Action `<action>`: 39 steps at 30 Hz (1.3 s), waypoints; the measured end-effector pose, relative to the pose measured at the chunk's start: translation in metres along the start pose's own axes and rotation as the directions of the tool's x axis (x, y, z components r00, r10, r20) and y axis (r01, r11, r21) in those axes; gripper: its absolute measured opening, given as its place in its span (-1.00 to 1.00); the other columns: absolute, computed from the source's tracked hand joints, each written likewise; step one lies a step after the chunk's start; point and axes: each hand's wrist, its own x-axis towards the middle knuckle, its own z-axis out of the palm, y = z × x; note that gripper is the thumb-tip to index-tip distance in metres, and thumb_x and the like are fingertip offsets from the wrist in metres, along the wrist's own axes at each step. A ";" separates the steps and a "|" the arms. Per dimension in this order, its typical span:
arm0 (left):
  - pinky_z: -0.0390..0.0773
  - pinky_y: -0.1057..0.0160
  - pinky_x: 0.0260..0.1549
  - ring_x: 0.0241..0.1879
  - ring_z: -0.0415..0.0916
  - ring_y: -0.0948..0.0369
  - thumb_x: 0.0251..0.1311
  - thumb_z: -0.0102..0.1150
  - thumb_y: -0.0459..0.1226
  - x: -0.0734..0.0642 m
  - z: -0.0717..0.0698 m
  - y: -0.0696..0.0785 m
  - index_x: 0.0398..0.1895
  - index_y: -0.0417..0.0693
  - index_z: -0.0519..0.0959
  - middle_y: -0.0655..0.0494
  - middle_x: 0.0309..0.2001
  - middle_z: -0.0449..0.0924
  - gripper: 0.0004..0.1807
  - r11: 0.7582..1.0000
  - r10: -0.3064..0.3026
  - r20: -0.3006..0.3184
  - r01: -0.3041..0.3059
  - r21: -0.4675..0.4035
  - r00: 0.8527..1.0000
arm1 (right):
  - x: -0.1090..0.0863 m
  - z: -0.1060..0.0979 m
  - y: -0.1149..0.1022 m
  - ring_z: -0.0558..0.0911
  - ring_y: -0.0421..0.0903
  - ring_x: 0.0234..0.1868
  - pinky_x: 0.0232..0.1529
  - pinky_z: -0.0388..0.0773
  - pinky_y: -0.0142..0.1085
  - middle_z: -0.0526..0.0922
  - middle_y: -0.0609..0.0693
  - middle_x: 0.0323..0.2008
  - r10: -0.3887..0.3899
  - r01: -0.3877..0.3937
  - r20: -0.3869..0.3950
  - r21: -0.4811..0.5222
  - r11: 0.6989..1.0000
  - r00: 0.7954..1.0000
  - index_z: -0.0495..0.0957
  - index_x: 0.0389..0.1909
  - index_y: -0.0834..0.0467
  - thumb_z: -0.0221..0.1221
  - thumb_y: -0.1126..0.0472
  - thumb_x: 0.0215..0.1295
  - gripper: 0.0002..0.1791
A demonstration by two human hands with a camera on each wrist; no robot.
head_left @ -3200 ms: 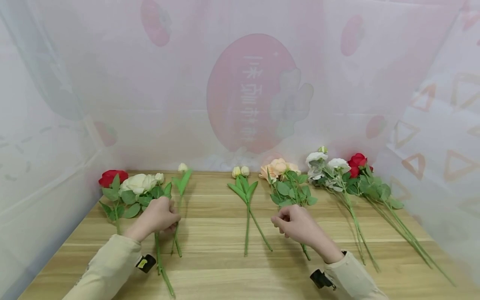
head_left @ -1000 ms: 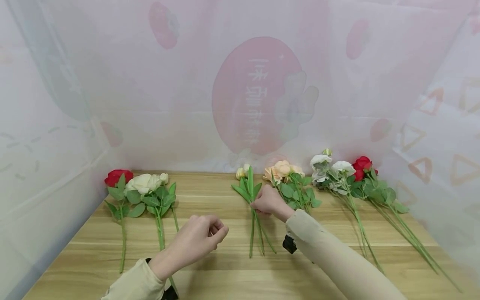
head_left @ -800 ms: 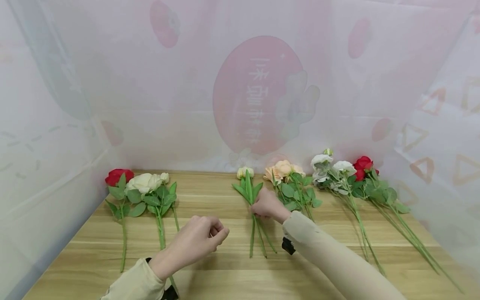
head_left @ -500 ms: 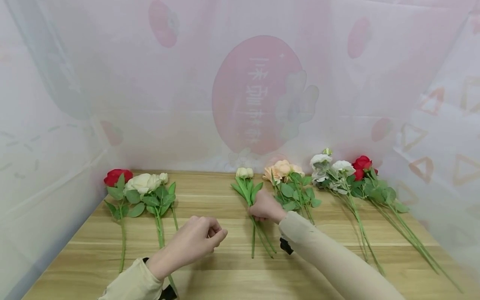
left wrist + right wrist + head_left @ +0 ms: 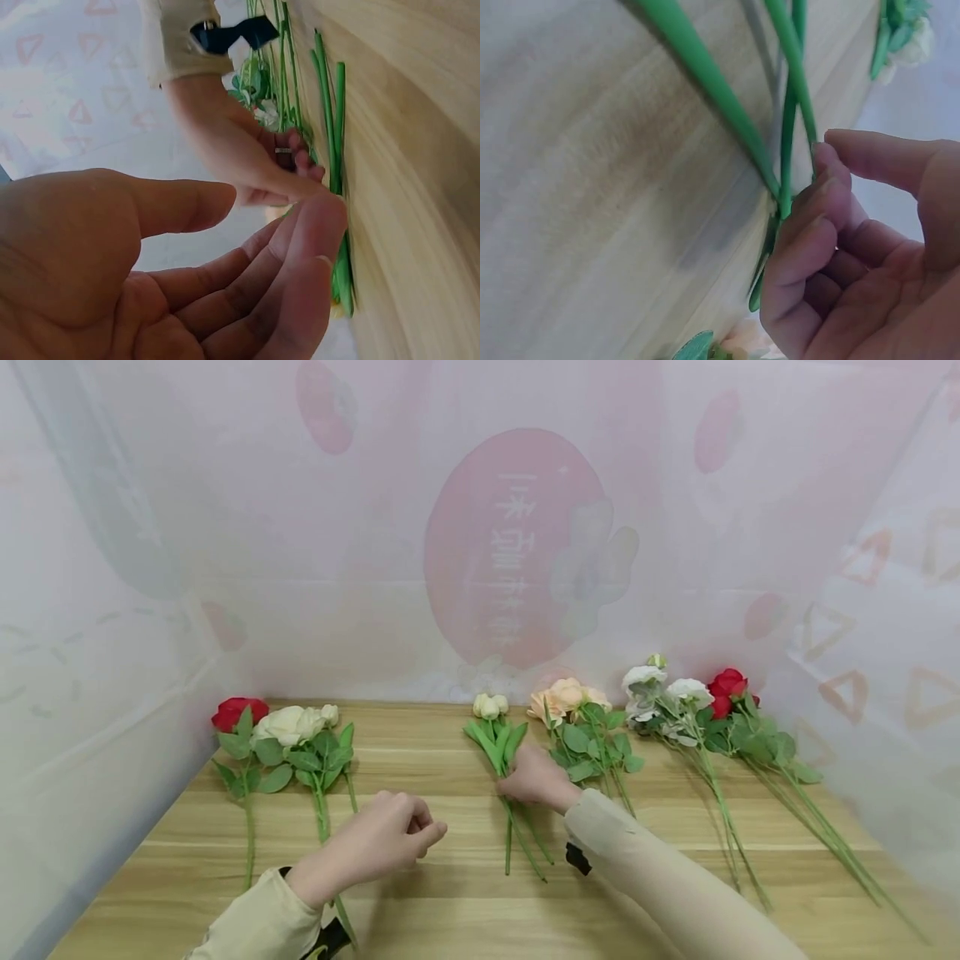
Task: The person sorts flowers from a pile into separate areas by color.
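Several artificial flowers lie on the wooden table. Near the middle, white tulips (image 5: pixel 491 706) with long green leaves rest together, their stems crossing low down. My right hand (image 5: pixel 536 777) is at these tulips and pinches one green stem (image 5: pixel 799 82) between thumb and fingertips; in the right wrist view, two other stems pass beside the fingers. My left hand (image 5: pixel 371 843) hovers over the table left of the tulips, fingers loosely curled and holding nothing. The left wrist view shows a gap between its thumb and fingertips (image 5: pixel 322 225).
On the left lie a red rose (image 5: pixel 238 714) and cream roses (image 5: pixel 288 725), one stem passing under my left wrist. Peach roses (image 5: pixel 566 695) lie just right of the tulips. Further right are white flowers (image 5: pixel 688 692) and red roses (image 5: pixel 727 683). A printed curtain (image 5: pixel 337 543) stands behind the table.
The single tulip from the left now lies with the middle tulips, its stem end swung right. My right hand has moved from the peach roses to the tulips; my left has come right and nearer.
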 end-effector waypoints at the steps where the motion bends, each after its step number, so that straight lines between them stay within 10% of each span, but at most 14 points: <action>1: 0.46 0.29 -0.65 -0.70 0.44 0.31 0.36 0.16 -0.17 0.000 -0.002 -0.001 -0.56 0.01 0.60 0.27 -0.67 0.51 -0.71 1.000 -0.011 0.004 0.011 -0.011 1.000 | -0.003 -0.002 0.000 0.12 -0.25 -0.86 -0.80 0.07 -0.39 0.18 -0.18 -0.92 -0.013 0.013 -0.002 0.019 1.000 1.000 0.25 -0.90 0.03 0.29 0.22 0.23 -0.43; 8: 0.35 0.32 -0.76 -0.73 0.36 0.28 0.38 0.13 -0.16 0.000 -0.030 -0.026 -0.62 -0.02 0.51 0.21 -0.73 0.38 -0.65 0.981 -0.180 -0.081 0.185 0.057 0.980 | -0.035 -0.016 0.010 0.15 -0.25 -0.82 -0.75 0.13 -0.39 0.28 -0.13 -0.88 -0.051 0.054 -0.022 0.124 0.991 0.998 0.30 -0.87 0.06 0.28 0.17 0.29 -0.45; 13: 0.03 0.36 -0.77 -0.74 -0.04 0.32 0.36 0.13 -0.12 -0.007 -0.054 -0.061 -0.79 0.05 0.20 0.25 -0.77 0.00 -0.45 0.919 -0.321 -0.166 0.349 0.185 0.932 | -0.056 -0.030 0.021 0.24 -0.20 -0.78 -0.69 0.25 -0.35 0.47 0.05 -0.77 -0.041 0.044 -0.017 0.249 0.968 0.999 0.44 -0.74 0.14 0.24 0.14 0.36 -0.55; 19: 0.26 0.24 -0.73 -0.71 0.22 0.23 0.32 0.12 -0.13 -0.018 -0.069 -0.092 -0.74 -0.04 0.33 0.14 -0.74 0.25 -0.54 0.852 -0.455 -0.142 0.476 0.217 0.879 | -0.069 -0.041 0.025 0.31 -0.17 -0.72 -0.64 0.28 -0.31 0.47 0.06 -0.70 -0.045 0.051 -0.025 0.358 0.932 0.999 0.62 -0.56 0.18 0.21 0.14 0.38 -0.68; 31: 0.32 0.18 -0.64 -0.69 0.35 0.20 0.24 0.24 -0.07 -0.011 -0.063 -0.105 -0.61 -0.13 0.45 0.09 -0.73 0.40 -0.61 0.831 -0.519 -0.017 0.509 0.224 0.855 | -0.074 -0.036 0.029 0.39 -0.15 -0.66 -0.53 0.45 -0.21 0.48 0.02 -0.66 -0.085 0.066 0.020 0.466 0.882 0.996 0.66 -0.43 0.26 0.19 0.10 0.41 -0.68; 39: 0.37 0.20 -0.70 -0.72 0.49 0.17 0.03 0.12 -0.39 -0.015 -0.062 -0.110 -0.70 -0.14 0.55 0.06 -0.75 0.52 -0.81 0.864 -0.478 0.017 0.467 0.187 0.878 | -0.072 -0.033 0.029 0.42 -0.15 -0.64 -0.52 0.48 -0.25 0.49 0.02 -0.65 -0.104 0.084 0.017 0.467 0.880 0.994 0.65 -0.45 0.27 0.19 0.08 0.41 -0.65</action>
